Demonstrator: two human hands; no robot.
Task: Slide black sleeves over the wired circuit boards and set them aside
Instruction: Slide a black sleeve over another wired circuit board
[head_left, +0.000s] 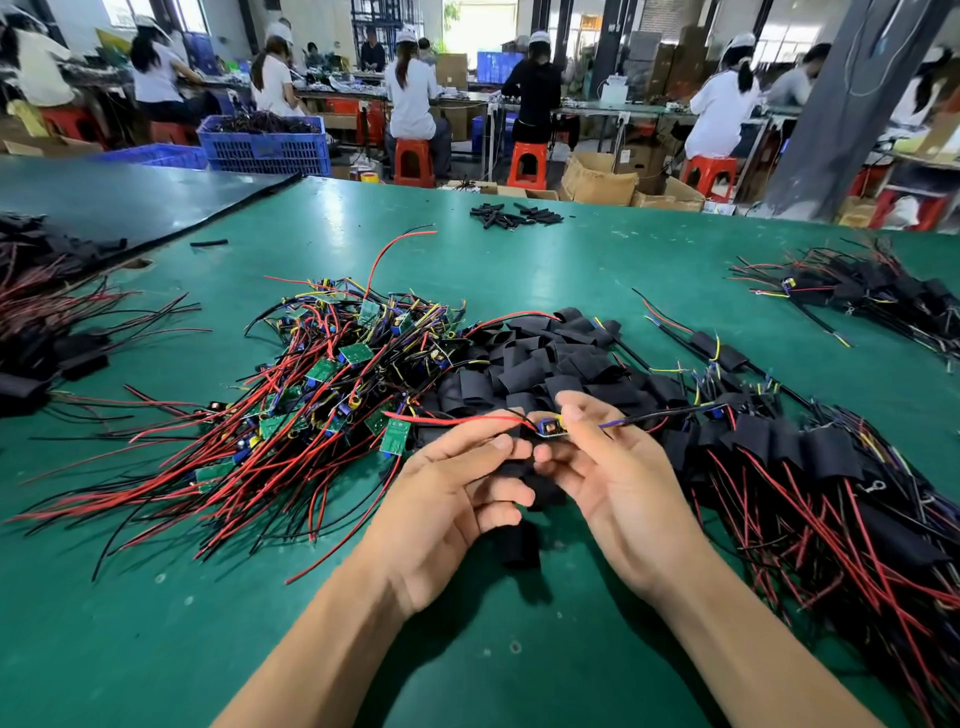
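Observation:
My left hand (457, 499) and my right hand (613, 483) meet over the green table (597, 249). Between their fingertips they pinch a small wired circuit board (549, 428); its red wire runs left, its dark wires run right. A black sleeve (540, 491) shows between and below my fingers, partly hidden, so which hand holds it I cannot tell. A tangled heap of bare boards with red and black wires (332, 384) lies to the left. Loose black sleeves (535, 364) are piled just beyond my hands.
Sleeved boards with wires lie in a heap at the right (810, 478), another at the far right (872, 291) and one at the left edge (41, 332). Thin black tubes (514, 215) sit near the far edge. Seated workers, blue crates and red stools fill the background.

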